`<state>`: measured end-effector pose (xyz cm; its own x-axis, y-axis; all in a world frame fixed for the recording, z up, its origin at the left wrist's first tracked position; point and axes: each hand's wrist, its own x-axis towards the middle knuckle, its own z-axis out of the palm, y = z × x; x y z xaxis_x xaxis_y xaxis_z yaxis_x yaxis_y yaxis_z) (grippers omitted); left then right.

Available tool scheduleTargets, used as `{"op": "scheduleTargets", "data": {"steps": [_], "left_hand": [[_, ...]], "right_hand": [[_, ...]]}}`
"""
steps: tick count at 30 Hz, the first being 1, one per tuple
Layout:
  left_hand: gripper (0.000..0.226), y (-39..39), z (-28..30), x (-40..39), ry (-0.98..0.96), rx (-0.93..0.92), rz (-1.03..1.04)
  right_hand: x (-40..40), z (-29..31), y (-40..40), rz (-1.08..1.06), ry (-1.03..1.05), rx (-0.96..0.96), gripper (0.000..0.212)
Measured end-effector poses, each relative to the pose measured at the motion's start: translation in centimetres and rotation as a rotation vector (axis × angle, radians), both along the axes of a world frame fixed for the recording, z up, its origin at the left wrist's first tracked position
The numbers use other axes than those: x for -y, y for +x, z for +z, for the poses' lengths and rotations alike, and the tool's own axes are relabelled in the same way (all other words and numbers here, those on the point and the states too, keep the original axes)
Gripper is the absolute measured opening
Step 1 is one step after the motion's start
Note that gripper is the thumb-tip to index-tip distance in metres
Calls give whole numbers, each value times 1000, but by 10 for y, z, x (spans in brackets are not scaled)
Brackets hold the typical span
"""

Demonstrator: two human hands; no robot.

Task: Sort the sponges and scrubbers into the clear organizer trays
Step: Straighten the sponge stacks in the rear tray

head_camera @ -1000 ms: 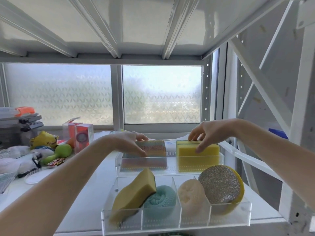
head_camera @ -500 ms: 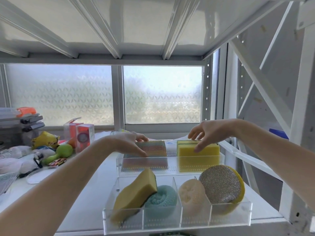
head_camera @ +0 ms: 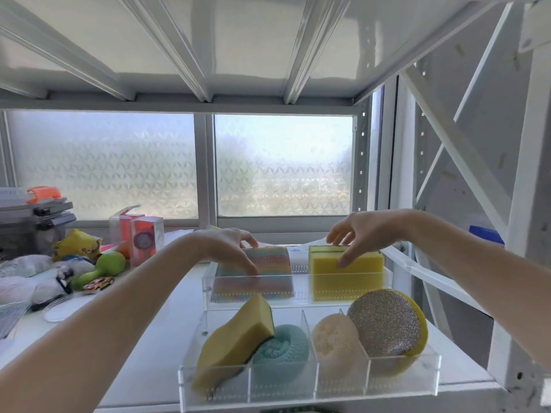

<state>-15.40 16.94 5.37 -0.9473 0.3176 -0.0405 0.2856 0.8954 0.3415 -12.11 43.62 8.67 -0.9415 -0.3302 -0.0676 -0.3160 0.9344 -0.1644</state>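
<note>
Two clear organizer trays stand on the white shelf. In the back tray (head_camera: 301, 299) a rainbow-striped sponge (head_camera: 274, 259) stands on the left and a yellow block sponge (head_camera: 363, 260) on the right. My left hand (head_camera: 229, 247) grips the rainbow sponge, thumb in front and fingers behind. My right hand (head_camera: 365, 232) arches over the yellow sponge, thumb on its front face and fingers at its back edge. The front tray (head_camera: 402, 374) holds a wavy yellow sponge (head_camera: 235, 338), a teal scrubber (head_camera: 283, 348), a cream loofah (head_camera: 334, 341) and a round silver scrubber (head_camera: 387, 323).
Clutter covers the left of the shelf: a green toy (head_camera: 101, 268), orange boxes (head_camera: 140, 236), a yellow packet (head_camera: 76, 244), a toy car (head_camera: 98, 284) and stacked containers (head_camera: 35, 216). White rack posts and braces (head_camera: 530, 234) stand close on the right, with the shelf above overhead.
Both hands stay on their sponges in the back tray. My right hand's fingers have spread slightly; nothing else has moved.
</note>
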Motion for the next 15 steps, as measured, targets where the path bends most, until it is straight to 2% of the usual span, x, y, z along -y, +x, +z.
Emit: {"op": "scheduleTargets", "data": {"steps": [15], "left_hand": [[78, 4, 3, -2, 67, -136, -90]], "right_hand": [[3, -3, -6, 1, 37, -6, 63]]}}
